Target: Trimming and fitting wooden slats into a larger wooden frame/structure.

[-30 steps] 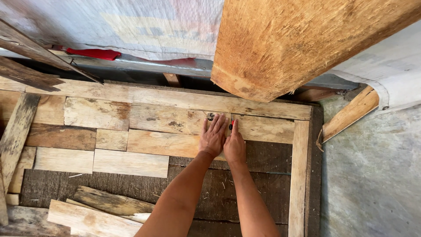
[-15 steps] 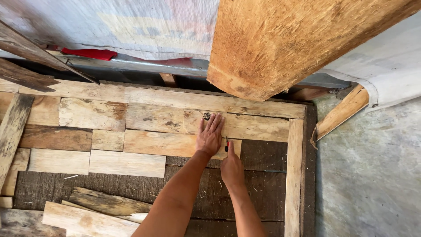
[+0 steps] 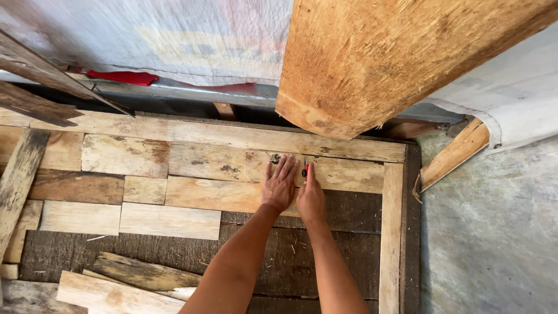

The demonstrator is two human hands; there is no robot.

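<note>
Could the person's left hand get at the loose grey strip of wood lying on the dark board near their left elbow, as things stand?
Probably yes. The left hand lies flat on the pale planks, holding nothing. The loose grey strip lies uncovered beside that forearm, with nothing between; the hand would only need to draw back.

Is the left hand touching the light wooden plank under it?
Touching. In the head view the left hand lies flat, palm down, on the light wooden plank.

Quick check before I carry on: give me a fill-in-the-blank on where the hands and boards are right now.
1. The left hand lies ____ on a pale plank.
2. The right hand holds a small ____-handled tool.
3. A thick wooden beam hangs ____ the hands.

Missing words: flat; red; above
</note>
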